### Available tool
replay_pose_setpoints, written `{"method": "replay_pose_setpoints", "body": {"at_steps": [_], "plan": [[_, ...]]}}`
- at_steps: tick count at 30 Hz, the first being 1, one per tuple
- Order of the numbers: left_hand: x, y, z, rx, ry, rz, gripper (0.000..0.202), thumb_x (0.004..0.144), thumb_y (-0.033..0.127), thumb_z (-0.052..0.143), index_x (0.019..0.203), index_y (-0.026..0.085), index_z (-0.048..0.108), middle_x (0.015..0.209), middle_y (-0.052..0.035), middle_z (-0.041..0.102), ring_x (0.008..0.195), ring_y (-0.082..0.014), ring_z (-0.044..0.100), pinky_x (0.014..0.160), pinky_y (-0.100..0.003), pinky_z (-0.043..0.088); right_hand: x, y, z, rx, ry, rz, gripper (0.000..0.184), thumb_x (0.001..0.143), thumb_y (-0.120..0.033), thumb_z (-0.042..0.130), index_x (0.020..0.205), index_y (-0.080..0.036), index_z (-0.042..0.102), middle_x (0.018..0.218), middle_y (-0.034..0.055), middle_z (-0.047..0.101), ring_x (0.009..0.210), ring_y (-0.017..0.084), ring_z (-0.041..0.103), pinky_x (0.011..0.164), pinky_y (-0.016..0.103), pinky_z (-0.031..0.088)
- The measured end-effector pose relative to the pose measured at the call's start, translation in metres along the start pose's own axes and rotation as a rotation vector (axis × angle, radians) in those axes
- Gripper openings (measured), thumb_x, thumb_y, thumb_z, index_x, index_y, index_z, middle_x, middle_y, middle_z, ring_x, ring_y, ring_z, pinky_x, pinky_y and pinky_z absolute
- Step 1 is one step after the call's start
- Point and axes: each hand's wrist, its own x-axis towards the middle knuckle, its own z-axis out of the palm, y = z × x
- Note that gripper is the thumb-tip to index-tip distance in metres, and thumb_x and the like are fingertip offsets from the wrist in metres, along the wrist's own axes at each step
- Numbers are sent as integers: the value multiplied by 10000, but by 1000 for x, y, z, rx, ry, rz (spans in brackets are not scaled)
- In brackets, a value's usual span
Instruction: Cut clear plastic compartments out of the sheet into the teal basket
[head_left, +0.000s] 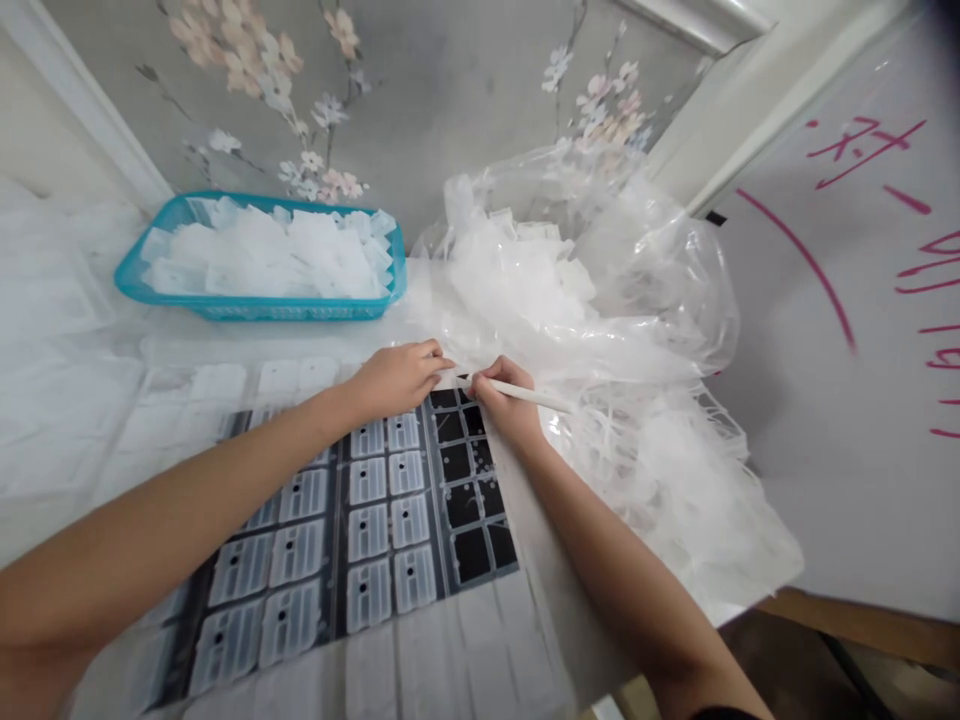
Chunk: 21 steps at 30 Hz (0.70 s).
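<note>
My right hand [508,400] grips a slim white pen-shaped tool [529,395] with a dark tip, pointing left at the far edge of a sheet. Close beside that tip, my left hand [397,380] has its fingers bunched together over the same edge; whatever lies under them is too small to make out. The sheet [339,545] is black with rows of translucent rectangular pieces [367,535], several marked with a dark dot. Along its right side runs a column of bare black cells [471,552]. My left forearm covers part of the sheet.
Behind the sheet stands a blue plastic basket [292,310] full of translucent white pieces. A clear plastic bag [660,270] holds more of them, with stringy plastic scraps [660,470] below it. A whiteboard [847,430] with red writing rises at right.
</note>
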Motion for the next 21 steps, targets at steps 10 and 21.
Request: {"method": "replay_pose_setpoints", "body": {"at_steps": [10, 21], "plan": [[5, 5, -3, 38, -35, -84, 371, 950, 301, 432, 1264, 311, 630, 1180, -15, 619, 975, -196, 639, 659, -287, 458, 0, 5, 2, -32, -55, 27, 174, 834, -350, 609, 748, -200, 587, 736, 12, 723, 702, 167, 643, 694, 284, 470], [6, 15, -6, 228, 17, -31, 295, 966, 291, 437, 1129, 259, 680, 1188, -85, 587, 985, -239, 620, 561, -293, 427, 5, -1, 9, -203, -44, 42, 152, 762, -269, 584, 640, -211, 515, 628, -16, 647, 611, 143, 551, 589, 251, 396]]}}
